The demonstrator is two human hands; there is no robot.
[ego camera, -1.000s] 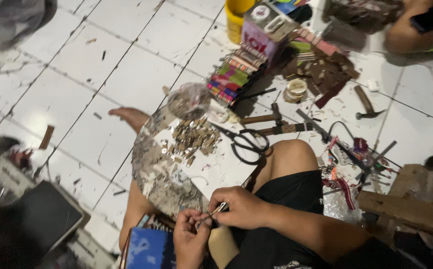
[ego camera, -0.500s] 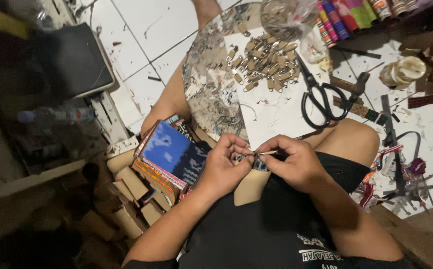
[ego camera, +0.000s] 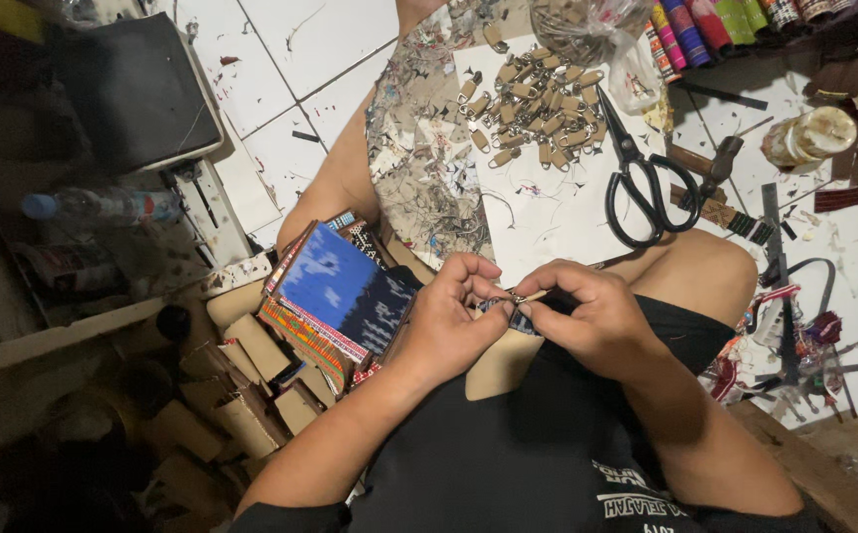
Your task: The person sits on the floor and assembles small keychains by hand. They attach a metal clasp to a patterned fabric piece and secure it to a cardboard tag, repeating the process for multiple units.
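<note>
My left hand (ego camera: 453,311) and my right hand (ego camera: 587,314) meet over my lap, fingertips pinched together on a small keychain piece (ego camera: 516,301) with a metal ring and a patterned fabric strip. Both hands grip it from opposite sides. A tan leather piece (ego camera: 498,360) lies on my thigh under the hands. Ahead on a white sheet (ego camera: 557,202) lies a pile of several similar small tan keychain tabs (ego camera: 537,99).
Black scissors (ego camera: 641,183) lie right of the pile. A stack of patterned fabric-covered books (ego camera: 335,296) sits at my left knee, with cardboard boxes (ego camera: 241,395) beside it. Rolls of coloured fabric (ego camera: 715,25), a tape roll (ego camera: 809,133), a hammer (ego camera: 710,163) and tools crowd the right. A plastic bottle (ego camera: 103,205) lies left.
The view swung down and left from the floor ahead to my lap. My hands stay pinched together on the small piece, turning it slightly.
</note>
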